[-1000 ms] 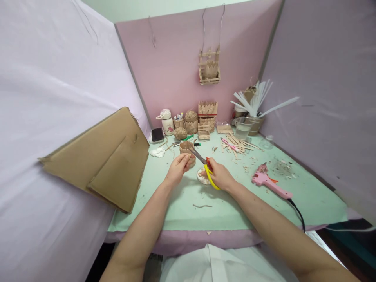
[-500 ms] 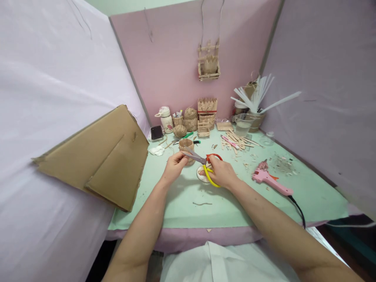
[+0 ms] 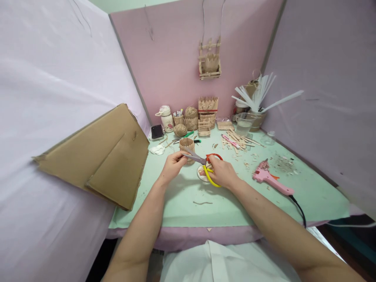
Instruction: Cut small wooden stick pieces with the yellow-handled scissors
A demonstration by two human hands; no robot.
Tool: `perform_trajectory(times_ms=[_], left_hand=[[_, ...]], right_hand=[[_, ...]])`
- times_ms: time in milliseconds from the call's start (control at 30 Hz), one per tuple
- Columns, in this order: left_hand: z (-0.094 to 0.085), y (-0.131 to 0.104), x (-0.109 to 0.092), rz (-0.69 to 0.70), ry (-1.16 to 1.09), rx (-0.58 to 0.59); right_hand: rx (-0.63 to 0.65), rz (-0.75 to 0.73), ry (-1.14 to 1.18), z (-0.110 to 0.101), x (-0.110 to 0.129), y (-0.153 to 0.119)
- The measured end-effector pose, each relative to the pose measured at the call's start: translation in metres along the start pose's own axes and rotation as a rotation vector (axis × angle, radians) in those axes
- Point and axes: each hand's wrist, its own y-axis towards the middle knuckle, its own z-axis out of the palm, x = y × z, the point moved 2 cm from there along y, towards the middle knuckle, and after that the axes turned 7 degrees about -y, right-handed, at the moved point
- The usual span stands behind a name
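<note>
Noted in the right hand (image 3: 222, 171): scissors (image 3: 203, 161), gripped by the red and yellow handles, with blades slightly parted and directed toward the left hand (image 3: 172, 167). Noted at the left hand: thumb and fingertips pinched together close by the blade tips, apparently around something too small to identify. Location of scissors: raised above the tabletop (image 3: 182, 215), between both hands, partly overlapping the small ribbed cup (image 3: 188, 143) in view. Contact with cup: impossible to tell. Below the right hand: round flat item (image 3: 201, 172), partly hidden. Nearer the body: short cord (image 3: 202, 203), lying loose. To the right, well apart: pink glue gun (image 3: 273, 182).

Handling, by judgement: main hazard, fingertips too near the blades. Advisable to draw the pinch back from the cutting line, present only a short end, and seat any cut deeper between the blades than at the tips. Close slowly, wrists steady, blades angled away from the cup.
</note>
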Motion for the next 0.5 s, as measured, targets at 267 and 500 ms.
perform_trajectory(times_ms=[267,500], left_hand=[[-0.0014,0.0003,0.0020,-0.002,-0.009,0.007],[-0.0011,0.0000,-0.0011,0.000,0.007,0.006]], right_hand=[[0.014,-0.001,0.014,-0.0014,0.0016,-0.0006],[0.006,-0.013,0.026,-0.0017,0.0031,-0.0010]])
